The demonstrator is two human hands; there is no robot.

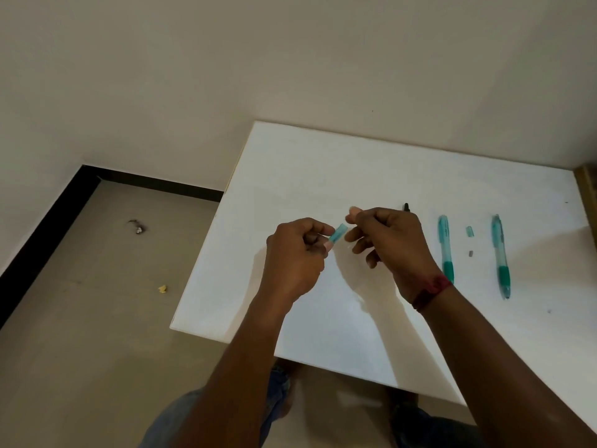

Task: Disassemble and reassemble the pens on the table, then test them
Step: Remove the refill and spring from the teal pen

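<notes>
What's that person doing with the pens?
A person is handling pen parts over the white table. The left hand pinches a small teal piece, and the right hand is at its other end; whether it grips it is unclear. Two teal pens lie to the right, with two tiny parts between them.

A short translucent teal pen piece [339, 232] is pinched by the left hand [295, 253] above the tabletop, tilted. At the right lie two translucent teal pens with green grips, one nearer the hands [445, 247], one further right [500, 253]. They are almost parallel, grips toward the near side. Between them lie a small teal cap [469, 231] and a tiny grey part [470, 253].
</notes>
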